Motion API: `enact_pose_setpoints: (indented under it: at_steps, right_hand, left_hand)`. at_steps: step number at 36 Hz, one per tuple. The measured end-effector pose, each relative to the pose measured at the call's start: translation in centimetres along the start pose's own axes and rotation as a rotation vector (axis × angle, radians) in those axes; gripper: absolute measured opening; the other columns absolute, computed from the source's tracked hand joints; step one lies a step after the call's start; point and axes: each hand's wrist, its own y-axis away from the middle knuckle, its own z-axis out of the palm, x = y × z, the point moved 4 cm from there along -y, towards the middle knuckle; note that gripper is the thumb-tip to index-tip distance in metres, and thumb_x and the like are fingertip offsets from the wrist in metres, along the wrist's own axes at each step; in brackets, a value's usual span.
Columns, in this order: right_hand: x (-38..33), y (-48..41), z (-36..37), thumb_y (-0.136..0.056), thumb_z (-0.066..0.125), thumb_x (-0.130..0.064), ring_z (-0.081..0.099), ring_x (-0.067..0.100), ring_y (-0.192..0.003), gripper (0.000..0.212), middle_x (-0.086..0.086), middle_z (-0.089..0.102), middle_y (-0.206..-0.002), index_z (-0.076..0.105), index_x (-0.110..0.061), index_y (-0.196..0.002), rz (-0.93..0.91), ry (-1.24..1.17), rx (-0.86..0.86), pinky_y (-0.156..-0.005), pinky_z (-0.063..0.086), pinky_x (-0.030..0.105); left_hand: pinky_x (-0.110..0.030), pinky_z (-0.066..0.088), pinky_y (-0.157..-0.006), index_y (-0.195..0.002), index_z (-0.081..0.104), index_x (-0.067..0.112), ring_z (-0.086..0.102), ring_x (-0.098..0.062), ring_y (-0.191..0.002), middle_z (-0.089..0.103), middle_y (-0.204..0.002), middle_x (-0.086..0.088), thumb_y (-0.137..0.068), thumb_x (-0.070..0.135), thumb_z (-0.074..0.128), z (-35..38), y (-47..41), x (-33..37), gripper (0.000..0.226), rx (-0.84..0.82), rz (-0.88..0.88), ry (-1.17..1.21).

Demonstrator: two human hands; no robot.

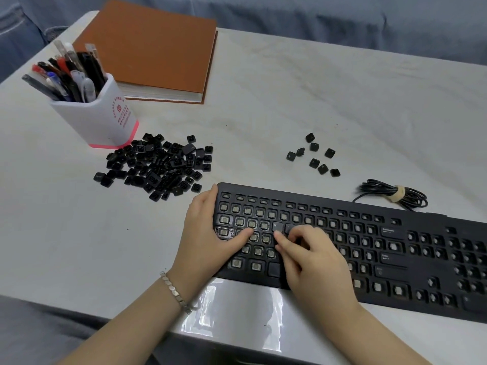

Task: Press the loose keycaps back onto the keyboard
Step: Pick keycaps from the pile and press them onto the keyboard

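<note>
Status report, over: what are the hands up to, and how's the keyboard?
Left hand rests on keyboard, left end. Right hand curled beside R keycap. Most sockets bare. Nothing in the way.

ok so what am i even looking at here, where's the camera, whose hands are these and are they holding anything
This is one picture, taken by a camera worn on a person's head. It looks down at their own two bare hands, and there is no machine. On the table lies a black keyboard with most keys stripped to bare sockets. A few caps, such as R, are on.

The left hand rests on the keyboard's left end, thumb across the sockets. The right hand has its fingers curled down on the rows beside R. Whether a keycap sits under them is hidden.

Loose keycaps lie behind the keyboard in a big pile and a small group. Also there are a pen cup, a brown book and the bundled cable.
</note>
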Motion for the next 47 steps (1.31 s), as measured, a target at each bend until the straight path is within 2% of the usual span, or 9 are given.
enact_pose_setpoints:
  at_steps: [5, 11, 14, 21, 27, 34, 37, 42, 47]
  right_hand:
    - [1.2, -0.1, 0.0, -0.071, 0.070, -0.013, 0.047, 0.008, -0.072, 0.010, 0.001, 0.060, -0.077, 0.075, -0.011, -0.080, 0.086, -0.241, 0.000, -0.068, 0.041, 0.019]
    - [1.1, 0.5, -0.2, -0.076, 0.065, -0.009, 0.056, 0.020, -0.076, 0.015, 0.007, 0.064, -0.088, 0.073, -0.006, -0.088, -0.075, -0.142, 0.012, -0.069, 0.045, 0.028]
    - [1.1, 0.4, -0.1, -0.075, 0.066, -0.004, 0.061, 0.023, -0.078, 0.013, 0.005, 0.068, -0.088, 0.074, -0.004, -0.085, -0.115, -0.152, 0.023, -0.071, 0.047, 0.030]
    - [1.6, 0.1, -0.1, -0.074, 0.067, -0.006, 0.056, 0.010, -0.082, 0.011, 0.002, 0.069, -0.086, 0.074, -0.004, -0.082, -0.061, -0.301, 0.044, -0.079, 0.045, 0.019]
    - [1.6, -0.2, 0.3, -0.074, 0.068, -0.008, 0.056, 0.010, -0.083, 0.012, 0.001, 0.068, -0.087, 0.074, -0.007, -0.085, -0.060, -0.311, 0.018, -0.080, 0.045, 0.018]
    - [0.9, -0.2, 0.2, -0.078, 0.063, -0.003, 0.061, 0.026, -0.074, 0.012, 0.008, 0.067, -0.088, 0.071, 0.001, -0.086, -0.229, -0.099, 0.011, -0.064, 0.051, 0.032]
    - [0.7, -0.6, -0.1, -0.077, 0.063, -0.001, 0.061, 0.028, -0.073, 0.011, 0.011, 0.067, -0.088, 0.070, 0.002, -0.085, -0.331, -0.042, -0.024, -0.061, 0.052, 0.034]
    - [0.8, -0.9, -0.6, -0.076, 0.061, -0.004, 0.060, 0.030, -0.074, 0.014, 0.011, 0.067, -0.089, 0.070, 0.000, -0.087, -0.406, 0.005, -0.084, -0.057, 0.051, 0.037]
    - [0.4, -0.8, -0.6, -0.076, 0.061, -0.008, 0.059, 0.031, -0.082, 0.014, 0.012, 0.066, -0.095, 0.070, -0.001, -0.085, -0.401, 0.037, -0.070, -0.062, 0.051, 0.037]
  left_hand:
    - [0.005, 0.015, -0.094, -0.135, 0.025, 0.034, 0.031, 0.007, -0.110, 0.035, -0.117, 0.011, -0.065, 0.030, 0.078, 0.0, 0.0, -0.1, 0.087, -0.004, 0.001, -0.005]
    - [0.006, 0.015, -0.093, -0.140, 0.028, 0.027, 0.031, 0.008, -0.110, 0.034, -0.115, 0.017, -0.065, 0.032, 0.077, 0.0, 0.1, -0.2, 0.090, -0.009, -0.020, -0.003]
    - [0.004, 0.016, -0.095, -0.141, 0.030, 0.020, 0.031, 0.006, -0.111, 0.036, -0.117, 0.012, -0.065, 0.030, 0.078, 0.1, 0.0, -0.2, 0.091, -0.013, -0.024, -0.015]
    - [0.004, 0.016, -0.095, -0.141, 0.031, 0.020, 0.032, 0.006, -0.111, 0.036, -0.118, 0.011, -0.065, 0.033, 0.077, 0.0, 0.0, 0.0, 0.090, -0.011, -0.022, -0.020]
    - [0.005, 0.016, -0.094, -0.141, 0.031, 0.019, 0.032, 0.006, -0.111, 0.036, -0.118, 0.011, -0.065, 0.033, 0.077, 0.0, 0.0, 0.0, 0.091, -0.012, -0.031, -0.020]
    - [0.003, 0.015, -0.097, -0.142, 0.031, 0.015, 0.031, 0.004, -0.115, 0.036, -0.122, 0.007, -0.066, 0.029, 0.077, -0.1, 0.1, 0.2, 0.090, -0.016, -0.036, -0.037]
    - [-0.005, 0.012, -0.104, -0.142, 0.028, 0.012, 0.025, -0.004, -0.127, 0.031, -0.133, 0.002, -0.073, 0.029, 0.075, 0.1, 0.1, 0.7, 0.085, -0.050, 0.008, -0.099]
    - [-0.033, 0.019, -0.110, -0.138, 0.041, 0.016, 0.022, -0.016, -0.139, 0.021, -0.150, 0.001, -0.076, 0.034, 0.062, 0.2, -0.2, 1.6, 0.068, -0.118, 0.109, -0.181]
    - [-0.036, 0.017, -0.110, -0.134, 0.048, 0.018, 0.014, -0.018, -0.141, 0.025, -0.147, 0.004, -0.076, 0.041, 0.058, 0.5, -0.9, 2.1, 0.063, -0.150, 0.199, -0.276]
